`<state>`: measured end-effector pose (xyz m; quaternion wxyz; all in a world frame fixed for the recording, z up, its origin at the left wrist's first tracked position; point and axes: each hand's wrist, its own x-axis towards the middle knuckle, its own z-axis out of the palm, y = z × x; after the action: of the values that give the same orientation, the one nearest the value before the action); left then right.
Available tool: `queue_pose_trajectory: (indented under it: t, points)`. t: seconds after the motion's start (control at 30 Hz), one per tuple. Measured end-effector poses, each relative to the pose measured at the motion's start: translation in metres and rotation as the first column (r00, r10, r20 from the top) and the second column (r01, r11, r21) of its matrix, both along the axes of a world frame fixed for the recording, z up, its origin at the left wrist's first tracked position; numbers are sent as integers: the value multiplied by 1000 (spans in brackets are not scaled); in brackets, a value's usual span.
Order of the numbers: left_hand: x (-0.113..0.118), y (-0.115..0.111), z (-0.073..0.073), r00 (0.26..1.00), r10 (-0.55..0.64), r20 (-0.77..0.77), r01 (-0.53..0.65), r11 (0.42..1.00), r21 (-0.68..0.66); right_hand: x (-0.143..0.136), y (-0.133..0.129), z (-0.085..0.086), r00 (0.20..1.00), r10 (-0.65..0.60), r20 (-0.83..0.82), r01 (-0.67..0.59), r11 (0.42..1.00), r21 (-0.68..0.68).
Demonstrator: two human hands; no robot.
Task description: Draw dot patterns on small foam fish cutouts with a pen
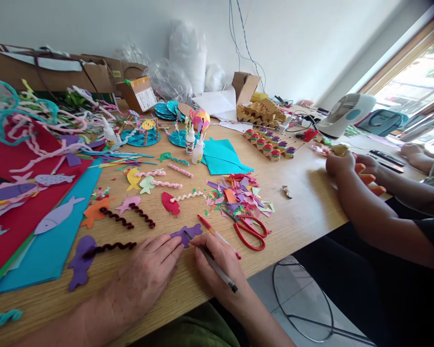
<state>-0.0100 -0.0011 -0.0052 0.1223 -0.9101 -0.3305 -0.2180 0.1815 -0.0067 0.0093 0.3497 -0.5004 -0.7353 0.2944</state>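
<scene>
My left hand [148, 265] lies flat on the table, its fingertips resting on the left end of a small purple paper fish [194, 233]. In my right hand [222, 260] is a black pen [217, 268], its tip on the fish. Just beyond lies a red pen [217, 233], and past it red-handled scissors [251, 232] lie by a heap of coloured paper scraps [240, 193]. To the left of my left hand, a larger purple fish [81, 262] has a dark brown curled pipe cleaner [112, 247] on it. A red fish [170, 204] bears a pale curled one.
Coloured sheets [50, 255] and a tangle of pipe cleaners [39, 120] cover the left side. Glue bottles [198, 150] stand by turquoise paper [222, 156]. Painted egg cartons [269, 143] sit farther back. At the right, another person's hands [342, 164] hold something partly hidden.
</scene>
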Motion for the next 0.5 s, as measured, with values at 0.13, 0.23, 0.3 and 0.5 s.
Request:
queue_pose_trajectory:
  t: [0.13, 0.23, 0.3, 0.5]
  points:
    - [0, 0, 1, 1000, 4, -12, -4, 1000, 3, 1, 0, -3, 1000, -6, -15, 6, 999, 32]
    - [0, 0, 0, 1000, 4, -25, -4, 1000, 4, 0, 0, -5, 999, -21, -28, 22, 998, 56]
    - [0, 0, -1, 1000, 1, -21, -1, 1000, 5, 0, 0, -6, 999, -24, -31, 26, 998, 65]
    - [0, 1, -1, 1000, -10, -5, 10, 1000, -3, 0, -1, -6, 997, -54, -54, 55, 998, 9]
